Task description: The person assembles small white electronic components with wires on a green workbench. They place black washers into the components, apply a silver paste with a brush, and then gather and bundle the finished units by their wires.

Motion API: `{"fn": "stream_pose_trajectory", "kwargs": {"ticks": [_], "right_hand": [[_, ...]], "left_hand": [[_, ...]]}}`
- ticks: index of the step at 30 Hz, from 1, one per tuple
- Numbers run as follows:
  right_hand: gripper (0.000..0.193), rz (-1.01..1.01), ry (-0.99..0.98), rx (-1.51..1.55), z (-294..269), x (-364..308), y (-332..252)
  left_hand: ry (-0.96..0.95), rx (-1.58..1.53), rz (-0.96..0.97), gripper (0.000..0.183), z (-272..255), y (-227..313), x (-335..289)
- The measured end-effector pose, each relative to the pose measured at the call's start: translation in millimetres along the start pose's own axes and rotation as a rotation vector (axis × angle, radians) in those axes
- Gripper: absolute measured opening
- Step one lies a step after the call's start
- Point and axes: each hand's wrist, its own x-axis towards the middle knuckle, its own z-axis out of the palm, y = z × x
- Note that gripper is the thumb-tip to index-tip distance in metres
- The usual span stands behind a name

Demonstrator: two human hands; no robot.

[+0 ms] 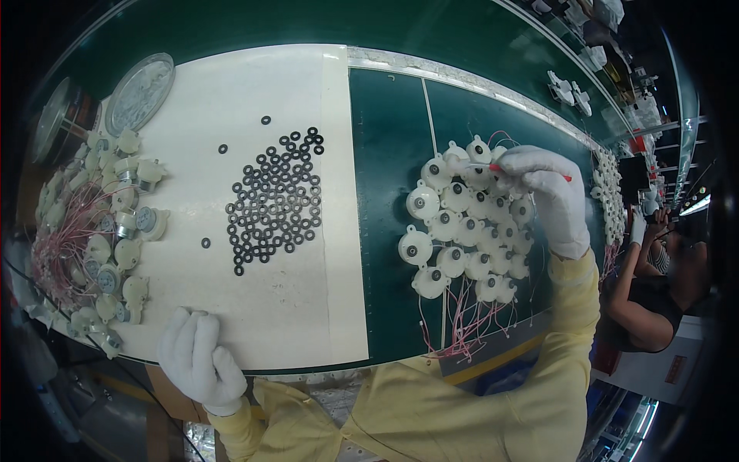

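My right hand [550, 192], in a white glove, is closed around a thin tool [494, 166] with a red handle and a pale tip. It hovers over the far side of a cluster of round white motor housings [454, 262], many with a black ring at the centre. The tool's tip is by the upper housings; whether it touches one I cannot tell. My left hand [200, 358], also gloved, rests at the table's near edge, fingers loosely extended and thumb apart, with nothing seen in it. Beyond it, many black rings [269, 204] lie spread on a white sheet [277, 316].
At the left, white geared motors [123, 223] with pink wires are heaped beside a round clear dish [141, 94]. The green bench [385, 200] continues rightward to more white housings [606, 192]. Another person [654, 292] sits at the far right.
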Motion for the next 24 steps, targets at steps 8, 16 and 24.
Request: {"fn": "stream_pose_trajectory", "kwargs": {"ticks": [8, 16, 24], "right_hand": [[0.03, 0.07, -0.042, -0.029, 16.3, 6.6, -0.1], [0.03, 0.094, -0.004, 0.025, 12.0, 4.2, 5.1], [0.03, 0.013, 0.002, 0.02, -1.1, -3.8, 9.7]], "left_hand": [[0.01, 0.001, -0.004, 0.034, -0.4, 0.6, 1.0], [0.006, 0.011, -0.015, 0.034, -0.1, 0.8, -0.4], [0.004, 0.001, -0.006, 0.034, -0.7, -0.7, 0.4]]}}
